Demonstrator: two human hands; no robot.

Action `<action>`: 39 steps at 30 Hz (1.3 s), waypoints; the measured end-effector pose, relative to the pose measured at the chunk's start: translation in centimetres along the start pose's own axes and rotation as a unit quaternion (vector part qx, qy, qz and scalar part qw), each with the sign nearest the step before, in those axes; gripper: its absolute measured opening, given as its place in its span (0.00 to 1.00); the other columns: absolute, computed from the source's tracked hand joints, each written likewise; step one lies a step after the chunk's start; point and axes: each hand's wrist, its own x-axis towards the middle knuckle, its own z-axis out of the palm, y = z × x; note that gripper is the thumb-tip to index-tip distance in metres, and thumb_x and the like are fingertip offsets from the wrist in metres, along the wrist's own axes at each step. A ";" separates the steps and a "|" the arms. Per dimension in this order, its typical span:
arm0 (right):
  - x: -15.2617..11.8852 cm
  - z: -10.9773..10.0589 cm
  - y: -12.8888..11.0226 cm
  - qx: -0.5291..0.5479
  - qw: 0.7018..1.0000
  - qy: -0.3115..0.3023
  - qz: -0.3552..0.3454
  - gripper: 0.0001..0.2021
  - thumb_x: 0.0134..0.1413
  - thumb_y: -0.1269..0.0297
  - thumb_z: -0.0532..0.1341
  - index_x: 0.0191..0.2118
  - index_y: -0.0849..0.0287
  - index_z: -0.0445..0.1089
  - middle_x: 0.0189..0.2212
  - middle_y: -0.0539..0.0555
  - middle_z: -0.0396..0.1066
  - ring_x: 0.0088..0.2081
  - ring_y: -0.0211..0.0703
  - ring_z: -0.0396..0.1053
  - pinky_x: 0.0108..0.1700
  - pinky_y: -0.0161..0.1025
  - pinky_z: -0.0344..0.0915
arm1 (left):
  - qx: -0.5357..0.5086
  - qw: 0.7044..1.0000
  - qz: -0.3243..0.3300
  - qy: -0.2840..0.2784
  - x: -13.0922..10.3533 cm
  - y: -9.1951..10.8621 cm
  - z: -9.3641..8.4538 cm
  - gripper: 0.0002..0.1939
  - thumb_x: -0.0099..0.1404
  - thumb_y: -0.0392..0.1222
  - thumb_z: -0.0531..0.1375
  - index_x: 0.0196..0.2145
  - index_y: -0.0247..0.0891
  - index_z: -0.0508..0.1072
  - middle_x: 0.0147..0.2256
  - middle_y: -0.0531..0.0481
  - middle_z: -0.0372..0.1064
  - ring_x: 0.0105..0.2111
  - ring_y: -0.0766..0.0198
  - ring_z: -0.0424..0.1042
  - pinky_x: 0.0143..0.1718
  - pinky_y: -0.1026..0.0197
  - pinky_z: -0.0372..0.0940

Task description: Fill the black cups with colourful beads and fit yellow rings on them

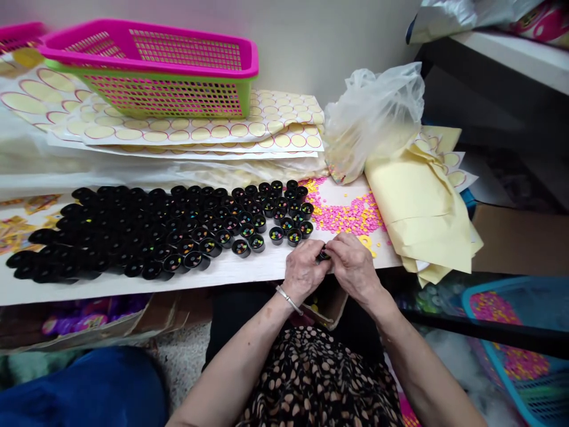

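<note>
At the front edge of the white table, my left hand point(306, 270) is closed around a small black cup point(323, 254). My right hand point(354, 267) meets it from the other side, its fingers pinched together at the cup's rim. Whether those fingers also hold a small piece is hidden. Left of my hands, many small round black cups point(195, 228) stand in close rows, and those nearest me contain bright coloured bits. Just beyond my hands lies a spread of pink and yellow pellets point(351, 216), with a yellow ring point(365, 241) beside my right hand.
A pink and green basket point(164, 89) rests on sheets printed with circles point(284, 133) at the back. Right of it are a clear plastic bag point(377, 112) and folded yellow paper point(427, 207). A blue basket point(482, 284) with pink pellets stands low at the right.
</note>
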 end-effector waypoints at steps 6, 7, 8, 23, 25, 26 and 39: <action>0.2 -0.3 -0.2 -0.048 0.998 -0.032 -0.006 0.11 0.56 0.74 0.52 0.29 0.61 0.70 0.27 0.55 0.63 0.34 0.43 0.60 0.36 0.39 0.57 | -0.001 1.000 0.006 0.002 0.1 0.0 0.0 0.06 0.56 0.33 0.58 0.33 0.38 0.69 0.32 0.51 0.69 0.35 0.64 0.66 0.38 0.62 0.60; 0.2 -0.3 -0.3 -0.057 0.998 -0.038 -0.010 0.12 0.56 0.74 0.52 0.28 0.61 0.70 0.27 0.55 0.63 0.33 0.43 0.59 0.36 0.39 0.56 | -0.001 1.000 0.005 0.004 0.1 0.0 0.0 0.06 0.55 0.32 0.58 0.33 0.38 0.69 0.32 0.51 0.69 0.35 0.64 0.66 0.38 0.62 0.60; 0.2 -0.3 -0.4 -0.069 0.997 -0.041 -0.014 0.12 0.56 0.75 0.51 0.28 0.61 0.70 0.27 0.55 0.63 0.33 0.43 0.59 0.36 0.39 0.56 | 0.000 1.000 0.005 0.005 0.0 0.0 0.0 0.06 0.55 0.32 0.58 0.32 0.38 0.69 0.32 0.51 0.69 0.35 0.64 0.66 0.38 0.62 0.60; -1.2 -1.6 4.3 0.188 0.961 0.144 0.144 0.04 0.51 0.66 0.59 0.33 0.57 0.71 0.29 0.51 0.67 0.33 0.42 0.65 0.36 0.40 0.63 | 0.025 1.000 0.008 -0.008 0.1 -0.1 -0.2 0.07 0.57 0.42 0.62 0.33 0.39 0.69 0.32 0.51 0.67 0.36 0.63 0.65 0.37 0.62 0.59; -1.7 -1.7 5.3 0.069 0.968 0.159 0.181 0.05 0.51 0.64 0.59 0.33 0.59 0.69 0.31 0.53 0.66 0.34 0.44 0.64 0.37 0.42 0.62 | 0.020 1.000 0.008 -0.008 0.2 -0.2 -0.2 0.07 0.57 0.42 0.62 0.33 0.39 0.69 0.32 0.51 0.67 0.36 0.63 0.65 0.38 0.62 0.59; -1.9 -1.7 5.6 0.011 0.970 0.147 0.195 0.06 0.50 0.63 0.59 0.34 0.59 0.68 0.31 0.54 0.65 0.35 0.45 0.63 0.37 0.42 0.61 | 0.018 1.000 0.008 -0.007 0.2 -0.2 -0.2 0.06 0.57 0.41 0.61 0.33 0.39 0.69 0.32 0.51 0.67 0.36 0.63 0.65 0.38 0.62 0.59; -1.7 -1.1 3.4 0.095 0.983 0.040 0.153 0.13 0.48 0.59 0.63 0.39 0.59 0.67 0.34 0.54 0.66 0.36 0.45 0.62 0.38 0.40 0.61 | -0.041 0.999 -0.031 -0.005 0.3 -0.2 0.0 0.09 0.53 0.42 0.65 0.32 0.39 0.71 0.31 0.54 0.65 0.33 0.67 0.64 0.33 0.65 0.58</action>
